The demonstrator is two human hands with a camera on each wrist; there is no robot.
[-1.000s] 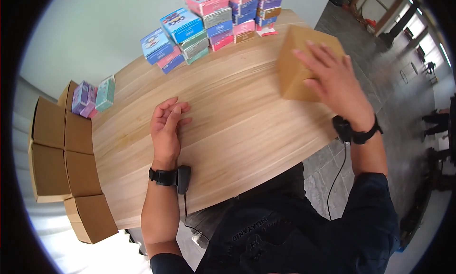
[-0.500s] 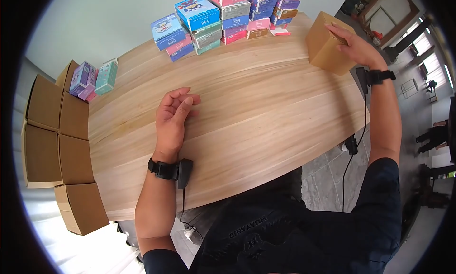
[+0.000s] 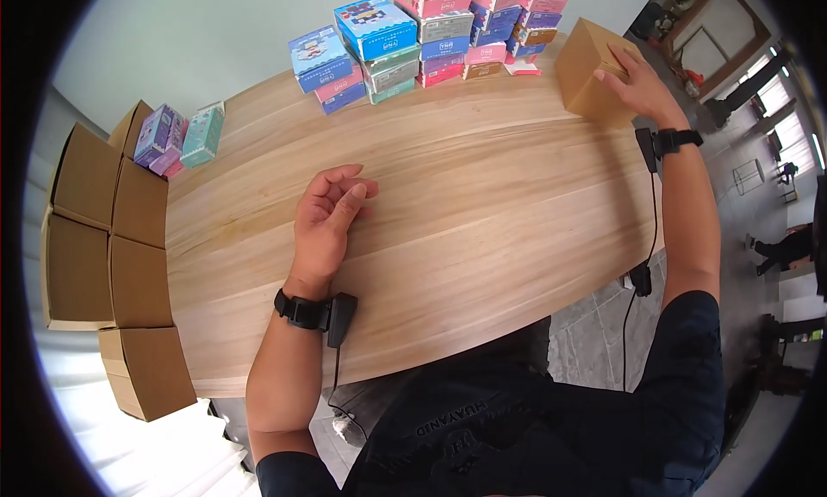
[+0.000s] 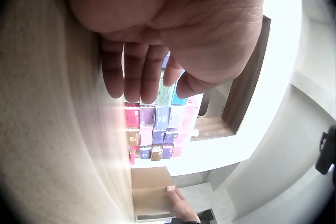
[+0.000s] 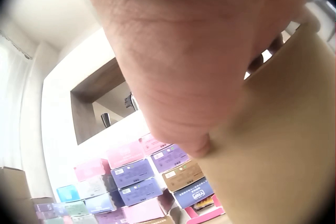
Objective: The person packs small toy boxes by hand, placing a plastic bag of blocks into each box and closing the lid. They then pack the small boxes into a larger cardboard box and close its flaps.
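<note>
My right hand (image 3: 644, 88) holds a tall brown cardboard box (image 3: 590, 88) at the table's far right corner, fingers over its top and thumb on the side towards me. In the right wrist view the thumb (image 5: 194, 145) presses at the box's edge, and fingertips show past the far edge. Over the middle of the table my left hand (image 3: 327, 226) lies palm inward, fingers loosely curled with nothing in them. Left of the box stand stacks of small colourful boxes (image 3: 444, 45), some pink, some blue, others green or brown.
Several brown cardboard boxes (image 3: 138, 282) line the table's left edge. Beside them sit a few small purple and teal boxes (image 3: 202, 135). The wooden table (image 3: 482, 230) backs onto a pale wall. A cable (image 3: 629, 342) hangs from the right wrist camera past the table edge.
The right hand and cardboard box have moved away to the far right corner, and the hand's hold has shifted onto the box's upper edge. The left hand keeps its loose curl. The head view has shifted.
</note>
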